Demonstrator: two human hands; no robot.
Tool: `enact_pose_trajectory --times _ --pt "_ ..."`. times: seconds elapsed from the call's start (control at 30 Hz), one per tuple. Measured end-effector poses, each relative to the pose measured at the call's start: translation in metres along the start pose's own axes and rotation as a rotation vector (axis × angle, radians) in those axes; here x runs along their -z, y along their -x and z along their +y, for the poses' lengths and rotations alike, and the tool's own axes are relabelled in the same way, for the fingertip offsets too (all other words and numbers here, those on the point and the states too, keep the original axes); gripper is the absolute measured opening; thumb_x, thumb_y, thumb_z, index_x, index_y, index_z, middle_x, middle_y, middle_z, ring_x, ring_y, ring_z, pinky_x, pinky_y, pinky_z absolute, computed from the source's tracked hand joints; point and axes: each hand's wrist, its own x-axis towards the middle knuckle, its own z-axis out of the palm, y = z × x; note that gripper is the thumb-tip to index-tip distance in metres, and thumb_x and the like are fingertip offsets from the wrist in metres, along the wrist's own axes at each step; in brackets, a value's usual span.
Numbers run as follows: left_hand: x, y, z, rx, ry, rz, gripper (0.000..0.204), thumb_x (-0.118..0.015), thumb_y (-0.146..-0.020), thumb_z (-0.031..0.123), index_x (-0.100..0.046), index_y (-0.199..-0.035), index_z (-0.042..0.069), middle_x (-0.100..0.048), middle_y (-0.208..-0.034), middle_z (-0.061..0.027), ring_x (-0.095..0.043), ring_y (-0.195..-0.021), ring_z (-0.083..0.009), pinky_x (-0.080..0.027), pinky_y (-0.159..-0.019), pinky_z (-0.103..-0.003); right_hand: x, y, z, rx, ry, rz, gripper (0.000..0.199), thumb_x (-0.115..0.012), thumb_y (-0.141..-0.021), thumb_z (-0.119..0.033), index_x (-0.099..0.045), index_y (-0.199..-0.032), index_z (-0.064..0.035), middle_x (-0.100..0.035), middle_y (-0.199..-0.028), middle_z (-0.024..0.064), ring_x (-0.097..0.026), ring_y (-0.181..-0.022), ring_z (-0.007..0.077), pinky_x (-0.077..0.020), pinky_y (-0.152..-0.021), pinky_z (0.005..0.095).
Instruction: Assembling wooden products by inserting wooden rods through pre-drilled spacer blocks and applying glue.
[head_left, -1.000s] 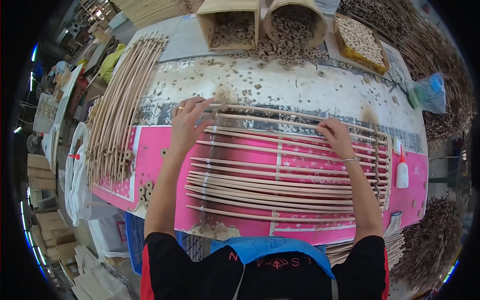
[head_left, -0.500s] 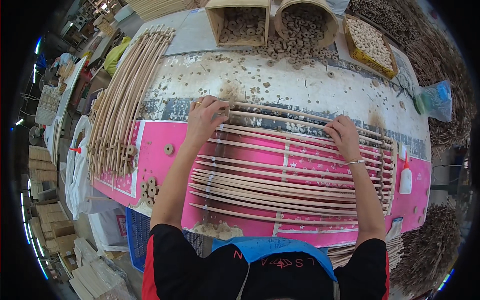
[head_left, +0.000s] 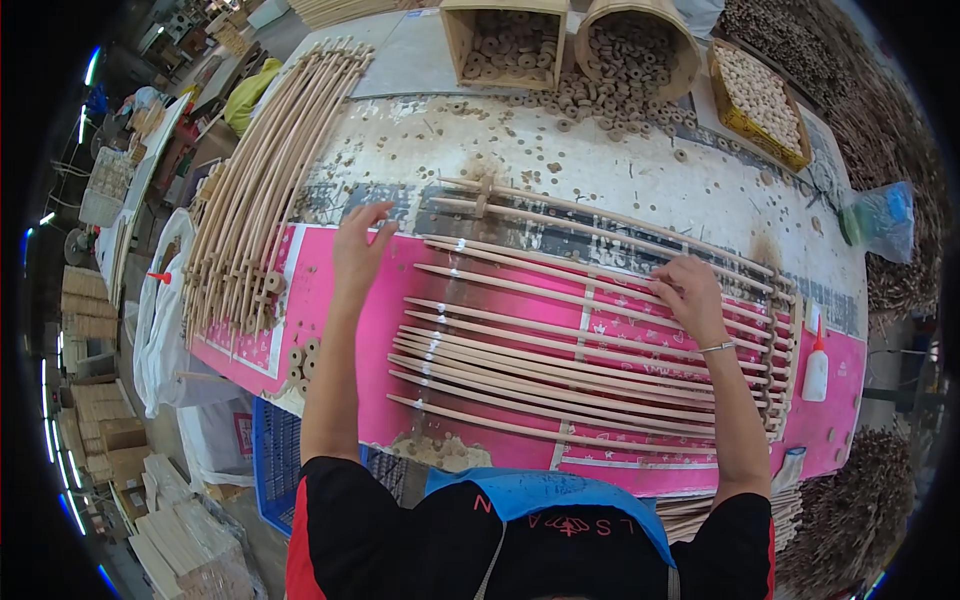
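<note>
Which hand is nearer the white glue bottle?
Right. The right hand rests on the sticks just left of the glue bottle; the left hand is far across the pink mat.

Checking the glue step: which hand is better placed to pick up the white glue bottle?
Right. The right hand rests on the rods near the glue bottle; the left hand hovers at the far end.

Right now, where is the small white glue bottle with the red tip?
In the head view, the small white glue bottle with the red tip stands at the right end of the pink mat, just beyond the curved wooden rods, right of the right hand.
</note>
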Motion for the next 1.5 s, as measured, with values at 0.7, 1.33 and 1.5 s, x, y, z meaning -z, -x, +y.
enact_pose_trajectory --times 0.7,1.33,1.5 --pt "0.003 0.040 0.017 0.489 0.771 0.082 0.039 -0.073 -0.108 0.021 -0.067 -0.143 0.004 -0.073 -0.113 -0.0015 -0.069 -0.098 -0.0114 -0.059 -0.087 -0.030 0.006 0.003 -0.006 -0.120 -0.313 -0.048 0.007 -0.072 -0.101 -0.004 -0.069 -0.105 0.0019 -0.063 -0.093 0.0094 -0.061 -0.081 0.0201 -0.0498 -0.075 0.0313" --pt "-0.048 0.009 0.068 0.554 1.028 0.080 0.105 -0.082 -0.101 0.019 -0.010 -0.175 0.009 -0.074 -0.110 -0.0093 -0.072 -0.091 -0.0142 -0.062 -0.079 -0.028 0.003 0.002 -0.008 -0.234 -0.444 -0.033 0.015 -0.079 -0.094 -0.004 -0.069 -0.104 -0.0001 -0.063 -0.096 0.0061 -0.060 -0.082 0.0150 -0.0504 -0.075 0.0288" --pt "-0.050 0.008 0.077 0.550 0.962 0.120 0.118 -0.086 -0.098 0.019 0.002 -0.176 0.010 -0.075 -0.108 -0.0100 -0.073 -0.089 -0.0149 -0.061 -0.078 -0.028 -0.001 -0.001 -0.005 -0.218 -0.388 0.000 0.017 -0.080 -0.093 -0.003 -0.068 -0.104 -0.0004 -0.063 -0.096 0.0059 -0.062 -0.081 0.0149 -0.0515 -0.074 0.0285"
